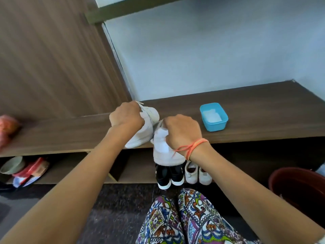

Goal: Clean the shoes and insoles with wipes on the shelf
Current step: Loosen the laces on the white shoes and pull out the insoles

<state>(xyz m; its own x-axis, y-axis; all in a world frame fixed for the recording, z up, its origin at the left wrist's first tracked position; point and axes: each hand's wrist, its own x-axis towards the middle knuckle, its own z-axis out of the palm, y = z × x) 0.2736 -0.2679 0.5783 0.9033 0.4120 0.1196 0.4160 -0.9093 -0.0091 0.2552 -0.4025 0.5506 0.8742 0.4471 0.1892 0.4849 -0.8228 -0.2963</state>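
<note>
Head view, single entry.

- Shelf (263, 110): dark wood top running across mid-frame; it carries every task item.
- Left hand (127, 117): centre of frame, seen from the back. The fingers are curled over the upper of the first white shoe (140, 136) and grip it. That shoe lies on the shelf, its long axis slanting from upper right to lower left.
- Right hand (182, 132): just right of centre, with an orange thread (192, 147) at the wrist. The fingers are curled into the opening of the second white shoe (165, 154) and hold it. Whether they pinch the insole or only the collar cannot be told.
- Second white shoe: long axis near vertical in frame, lower end hanging past the shelf's front edge. It sits just beside the first shoe.
- Blue tub (216, 127): on the shelf, right of both hands, lid off, white wipes (212, 117) inside.
- Governing relation: the tub lies to the right of the right hand, apart from it. The right hand is clearly the nearer one for fetching a wipe, but it would probably first have to let go of its shoe.
- Below the shelf: black shoes (168, 176) and small white shoes (197, 175).
</note>
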